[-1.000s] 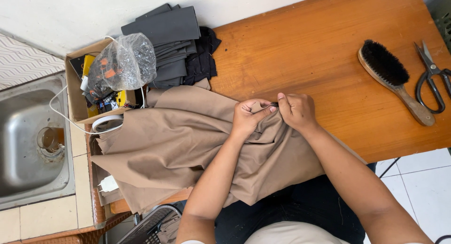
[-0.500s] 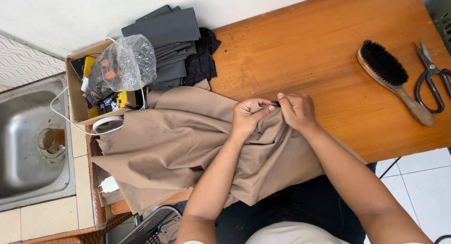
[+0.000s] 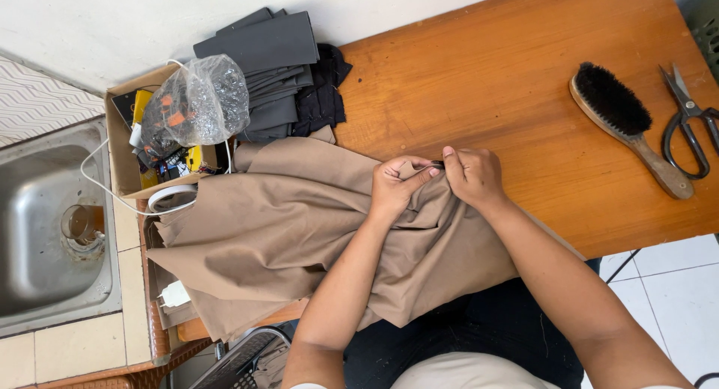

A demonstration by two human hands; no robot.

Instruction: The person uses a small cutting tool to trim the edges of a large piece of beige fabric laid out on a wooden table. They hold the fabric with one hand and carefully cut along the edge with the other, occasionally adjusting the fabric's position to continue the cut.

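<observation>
**Tan fabric gathered at one point, small item pinched between both hands**

Going left to right, I note a steel sink (image 3: pixel 45 232) set beside the tabletop (image 3: pixel 524 97). Next comes a cardboard box (image 3: pixel 120 146) holding a clear plastic bag (image 3: pixel 198 101) of small parts, with a white cable (image 3: pixel 112 198) trailing out, then a stack of dark grey fabric pieces (image 3: pixel 273 56). None of these is being handled.

The tan garment (image 3: pixel 269 232) lies spread over the tabletop's near edge, bunched under the hands. My left hand (image 3: pixel 393 183) is closed, pinching a fold of it; my right hand (image 3: pixel 473 175) is likewise clenched on the cloth just beside it. A small dark item (image 3: pixel 437 164) sits between the fingertips. I judge the work on this spot is in progress, not finished. The wooden brush (image 3: pixel 622 123) and black scissors (image 3: pixel 689 119) lie untouched, well apart on the right.

Limits: I cannot tell what the dark item is. The garment's lower part hangs out of sight.
</observation>
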